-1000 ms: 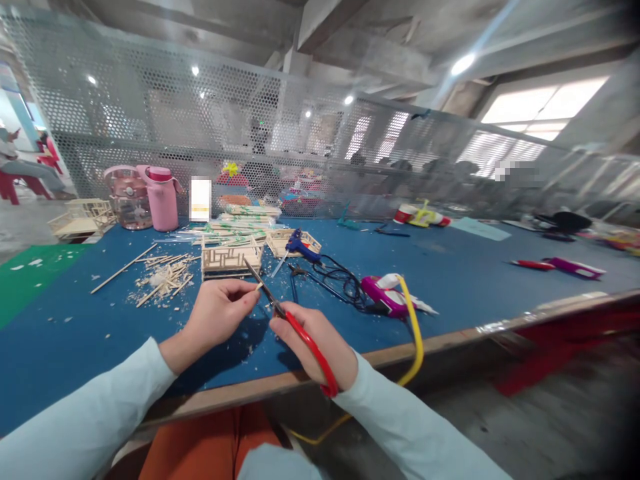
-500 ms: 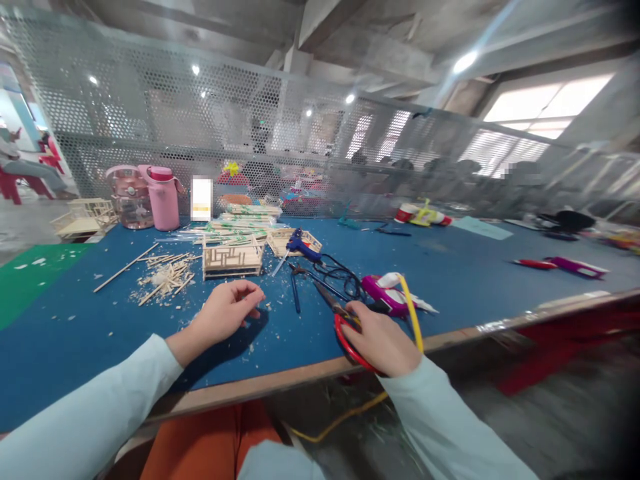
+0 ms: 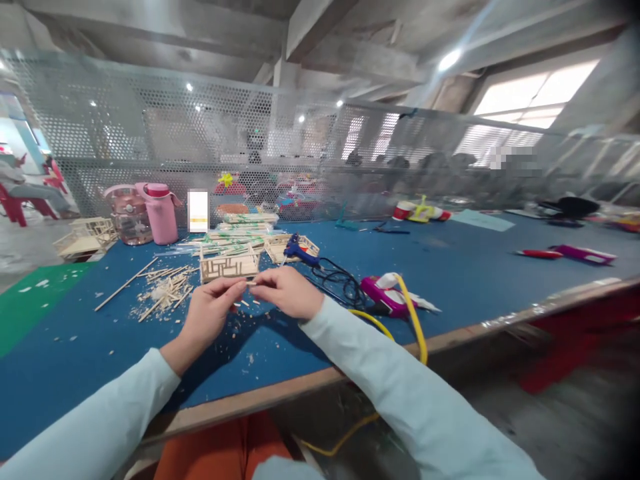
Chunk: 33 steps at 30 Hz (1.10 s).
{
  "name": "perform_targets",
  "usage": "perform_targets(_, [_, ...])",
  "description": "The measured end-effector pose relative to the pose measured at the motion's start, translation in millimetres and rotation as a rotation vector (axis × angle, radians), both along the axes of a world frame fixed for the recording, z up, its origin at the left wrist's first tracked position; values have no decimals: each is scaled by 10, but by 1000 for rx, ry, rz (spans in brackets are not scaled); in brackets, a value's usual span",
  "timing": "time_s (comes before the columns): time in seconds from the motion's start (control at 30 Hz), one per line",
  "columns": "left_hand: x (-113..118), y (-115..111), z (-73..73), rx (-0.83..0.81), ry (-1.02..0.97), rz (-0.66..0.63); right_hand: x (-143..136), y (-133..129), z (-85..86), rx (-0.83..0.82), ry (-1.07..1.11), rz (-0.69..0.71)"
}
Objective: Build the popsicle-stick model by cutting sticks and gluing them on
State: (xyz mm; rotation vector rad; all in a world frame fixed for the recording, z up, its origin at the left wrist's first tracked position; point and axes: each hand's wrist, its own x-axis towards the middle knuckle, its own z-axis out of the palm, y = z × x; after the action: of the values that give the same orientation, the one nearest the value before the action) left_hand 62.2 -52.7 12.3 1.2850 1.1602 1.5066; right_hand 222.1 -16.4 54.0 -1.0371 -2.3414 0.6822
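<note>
My left hand (image 3: 207, 317) and my right hand (image 3: 290, 292) meet above the blue table mat. Between their closed fingertips is a short piece of wooden stick (image 3: 251, 283), one end in each hand. Just behind them stands a small wooden-stick frame model (image 3: 227, 263), partly covered by my hands. A second stick model (image 3: 275, 249) lies beside a blue glue gun (image 3: 300, 252) with a black cord. Left of my hands is a pile of cut sticks (image 3: 170, 287) with crumbs. The scissors are out of sight; my right arm covers that part of the mat.
A purple and white power socket (image 3: 385, 297) with a yellow cable (image 3: 413, 320) sits right of my right arm. A pink bottle (image 3: 163, 217), a clear bottle (image 3: 131, 217) and bundled sticks (image 3: 240, 230) stand or lie at the back, before a perforated metal screen (image 3: 300, 147).
My right hand has let go of the red-handled scissors and moved left to my left hand. Both hands now pinch a small stick piece together. The view has shifted slightly.
</note>
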Motion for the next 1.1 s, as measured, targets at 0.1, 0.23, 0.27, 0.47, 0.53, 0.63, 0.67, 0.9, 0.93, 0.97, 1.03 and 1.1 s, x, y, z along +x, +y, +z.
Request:
perform_targets(0.1, [-83,55,-12,64,0,83,-224,259,-13,-201,229,132])
perform_targets(0.23, [-141,110,-23,70,14,142,-293,382,-99,-358,505,201])
perform_targets(0.27, [-140,115,-22,64,18,136,-290,387,-129,-367,547,191])
perform_targets(0.47, [-111,126,-18,15,-242,-61,-302,340,-262,-449,713,93])
perform_targets(0.53, [-104,127,-31,16,-253,-71,-315,318,-277,-459,728,78])
perform_targets(0.63, [-89,121,-63,43,-101,35,-312,327,-288,-451,723,54])
perform_targets(0.67, [-89,122,-70,52,-35,79,-302,349,-293,-441,719,40])
perform_targets(0.9, [-364,423,187,327,409,423,-224,644,-397,-230,589,-306])
perform_targets(0.93, [-425,517,259,318,500,367,-230,665,-413,-162,529,-339])
perform_targets(0.97, [-479,611,328,283,580,284,-243,675,-424,-87,465,-355])
perform_targets(1.03, [-549,780,443,149,671,45,-282,665,-430,52,349,-360])
perform_targets(1.1, [-567,892,515,19,681,-119,-329,632,-419,141,259,-359])
